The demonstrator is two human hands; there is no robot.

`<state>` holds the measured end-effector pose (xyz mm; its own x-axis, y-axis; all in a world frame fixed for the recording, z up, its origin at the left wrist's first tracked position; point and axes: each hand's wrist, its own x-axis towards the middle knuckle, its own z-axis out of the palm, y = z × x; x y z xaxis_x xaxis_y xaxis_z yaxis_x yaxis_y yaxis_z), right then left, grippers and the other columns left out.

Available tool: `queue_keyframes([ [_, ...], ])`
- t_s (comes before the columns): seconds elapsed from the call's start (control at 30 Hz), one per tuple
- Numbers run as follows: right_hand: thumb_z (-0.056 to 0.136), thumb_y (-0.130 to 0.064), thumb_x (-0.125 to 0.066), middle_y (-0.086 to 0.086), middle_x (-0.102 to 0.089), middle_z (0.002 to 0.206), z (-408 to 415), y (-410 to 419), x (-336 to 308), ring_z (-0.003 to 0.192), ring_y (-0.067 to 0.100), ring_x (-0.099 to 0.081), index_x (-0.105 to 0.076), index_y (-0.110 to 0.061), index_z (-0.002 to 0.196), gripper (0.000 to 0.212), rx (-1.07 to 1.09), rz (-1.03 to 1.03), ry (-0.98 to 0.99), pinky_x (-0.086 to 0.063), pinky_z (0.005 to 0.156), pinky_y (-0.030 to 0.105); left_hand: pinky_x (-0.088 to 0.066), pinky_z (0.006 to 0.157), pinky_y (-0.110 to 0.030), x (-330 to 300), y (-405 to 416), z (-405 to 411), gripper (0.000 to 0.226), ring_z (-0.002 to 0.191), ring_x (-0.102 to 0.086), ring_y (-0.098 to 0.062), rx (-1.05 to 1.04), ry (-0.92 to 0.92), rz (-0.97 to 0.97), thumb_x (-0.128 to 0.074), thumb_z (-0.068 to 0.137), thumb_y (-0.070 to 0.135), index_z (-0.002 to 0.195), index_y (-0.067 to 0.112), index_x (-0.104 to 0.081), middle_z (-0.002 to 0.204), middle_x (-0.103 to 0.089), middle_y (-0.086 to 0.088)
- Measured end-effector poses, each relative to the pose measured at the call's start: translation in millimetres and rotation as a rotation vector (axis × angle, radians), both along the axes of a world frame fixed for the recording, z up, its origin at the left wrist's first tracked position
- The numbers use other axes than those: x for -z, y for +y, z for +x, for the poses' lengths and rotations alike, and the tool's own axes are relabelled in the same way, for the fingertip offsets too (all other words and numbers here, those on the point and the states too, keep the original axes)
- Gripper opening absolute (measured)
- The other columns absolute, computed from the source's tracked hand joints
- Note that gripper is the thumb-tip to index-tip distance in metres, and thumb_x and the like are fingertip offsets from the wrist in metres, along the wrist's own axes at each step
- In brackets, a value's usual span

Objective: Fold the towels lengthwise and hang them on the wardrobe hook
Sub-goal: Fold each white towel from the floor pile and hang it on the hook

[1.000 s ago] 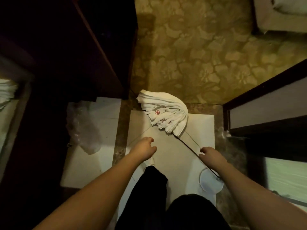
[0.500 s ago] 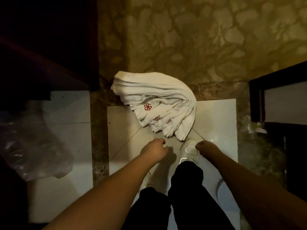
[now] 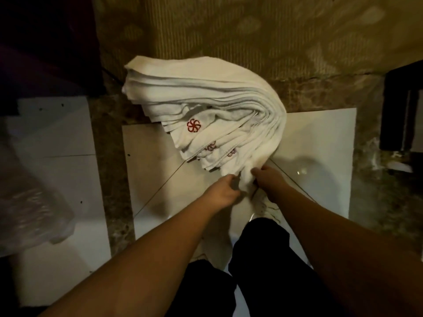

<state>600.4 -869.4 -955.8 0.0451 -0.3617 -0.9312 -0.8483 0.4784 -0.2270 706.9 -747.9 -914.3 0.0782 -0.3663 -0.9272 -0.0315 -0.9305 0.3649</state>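
Half a second earlier both hands were just short of the towels; now they had reached the pile. The left hand (image 3: 222,193) and the right hand (image 3: 267,180) each pinched the near, lower end of the towels (image 3: 212,110), with the fingers curled into the white cloth, and a small bunch of cloth stood up between the two hands. The view had also come nearer, so the pile looked bigger in the middle of the frame.

The towels lay on the floor (image 3: 155,175) as a fanned stack, partly on the white tile and partly on the patterned carpet (image 3: 251,30) in the upper part of the frame. A red flower-like emblem (image 3: 193,125) was sewn on the top towel, and two more red marks showed on the edges below it; no letters could be read.

In the left of the frame a clear plastic bag (image 3: 34,207) was blurred. The upper left corner was too dark to make out. A white shoe (image 3: 266,208) was partly hidden under the right wrist and the black trousers (image 3: 258,271).
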Motion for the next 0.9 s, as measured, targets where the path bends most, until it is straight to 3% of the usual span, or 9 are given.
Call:
queue_keyframes([
  [0.1, 0.098, -0.011, -0.059, 0.016, -0.07, 0.101, 3, 2, -44, 0.088, 0.029, -0.065, -0.068, -0.011, 0.113, 0.018, 0.095, 0.133, -0.138, -0.052, 0.083, 0.041, -0.037, 0.084, -0.018, -30, -1, -1, 0.062, 0.126, -0.056, -0.026, -0.046, 0.019, -0.058, -0.068, 0.093, 0.023, 0.148, 0.014, -0.043, 0.142, -0.055, -0.012],
  [0.23, 0.098, -0.01, -0.061, 0.013, -0.073, 0.105, 0, -5, -125, 0.094, 0.028, -0.07, -0.069, -0.02, 0.1, 0.014, 0.111, 0.17, -0.251, -0.056, 0.085, 0.039, -0.048, 0.094, -0.029, -98, -11, -8, 0.047, 0.116, -0.064, -0.025, -0.204, 0.058, -0.178, -0.071, 0.092, 0.018, 0.136, 0.012, -0.056, 0.127, -0.067, -0.012],
  [0.4, 0.098, -0.013, -0.062, 0.018, -0.075, 0.108, 11, -25, -228, 0.098, 0.029, -0.073, -0.068, -0.006, 0.119, 0.023, 0.037, 0.184, -0.396, -0.058, 0.083, 0.036, -0.052, 0.095, -0.034, -195, -15, -1, 0.048, 0.109, -0.065, -0.015, -0.242, 0.021, -0.289, -0.067, 0.087, 0.033, 0.134, 0.024, -0.06, 0.119, -0.071, 0.0],
  [0.5, 0.099, -0.014, -0.061, 0.017, -0.076, 0.105, 27, -31, -295, 0.092, 0.024, -0.075, -0.07, -0.006, 0.113, 0.019, 0.017, 0.198, -0.506, -0.059, 0.073, 0.028, -0.05, 0.097, -0.031, -261, -13, 18, 0.043, 0.111, -0.064, -0.01, -0.317, 0.006, -0.38, -0.072, 0.091, 0.031, 0.131, 0.02, -0.062, 0.121, -0.07, 0.004],
  [0.57, 0.098, -0.015, -0.061, 0.02, -0.076, 0.105, 40, -31, -345, 0.093, 0.025, -0.074, -0.072, -0.005, 0.11, 0.018, 0.012, 0.197, -0.567, -0.059, 0.077, 0.03, -0.05, 0.099, -0.034, -310, -10, 31, 0.038, 0.112, -0.064, -0.012, -0.35, -0.019, -0.45, -0.071, 0.093, 0.029, 0.129, 0.019, -0.062, 0.12, -0.07, 0.002],
  [0.63, 0.098, -0.019, -0.063, 0.028, -0.072, 0.109, 53, -30, -393, 0.096, 0.031, -0.066, -0.07, 0.0, 0.113, 0.026, -0.034, 0.156, -0.587, -0.053, 0.088, 0.039, -0.053, 0.097, -0.038, -357, -6, 41, 0.033, 0.105, -0.068, -0.015, -0.381, -0.064, -0.488, -0.066, 0.096, 0.029, 0.127, 0.019, -0.063, 0.116, -0.072, 0.0],
  [0.73, 0.095, -0.028, -0.068, 0.022, -0.059, 0.096, 71, -24, -463, 0.085, 0.029, -0.051, -0.065, 0.009, 0.114, 0.042, -0.071, 0.123, -0.622, -0.044, 0.076, 0.035, -0.056, 0.089, -0.038, -427, 2, 53, 0.024, 0.09, -0.071, -0.015, -0.363, -0.167, -0.515, -0.053, 0.102, 0.039, 0.118, 0.025, -0.065, 0.1, -0.074, 0.0],
  [0.8, 0.096, -0.027, -0.067, 0.012, -0.059, 0.083, 78, -15, -508, 0.072, 0.02, -0.05, -0.077, -0.01, 0.099, 0.021, -0.075, 0.146, -0.654, -0.043, 0.065, 0.026, -0.054, 0.087, -0.037, -471, 10, 59, 0.028, 0.09, -0.069, -0.017, -0.318, -0.266, -0.514, -0.044, 0.104, 0.043, 0.113, 0.026, -0.065, 0.096, -0.074, -0.002],
  [0.9, 0.099, -0.017, -0.061, 0.002, -0.071, 0.081, 78, 3, -566, 0.073, 0.014, -0.064, -0.079, -0.023, 0.085, 0.023, -0.068, 0.205, -0.723, -0.051, 0.066, 0.022, -0.055, 0.083, -0.034, -530, 27, 65, 0.035, 0.09, -0.069, -0.019, -0.3, -0.347, -0.526, -0.042, 0.105, 0.04, 0.115, 0.019, -0.067, 0.097, -0.074, -0.005],
])
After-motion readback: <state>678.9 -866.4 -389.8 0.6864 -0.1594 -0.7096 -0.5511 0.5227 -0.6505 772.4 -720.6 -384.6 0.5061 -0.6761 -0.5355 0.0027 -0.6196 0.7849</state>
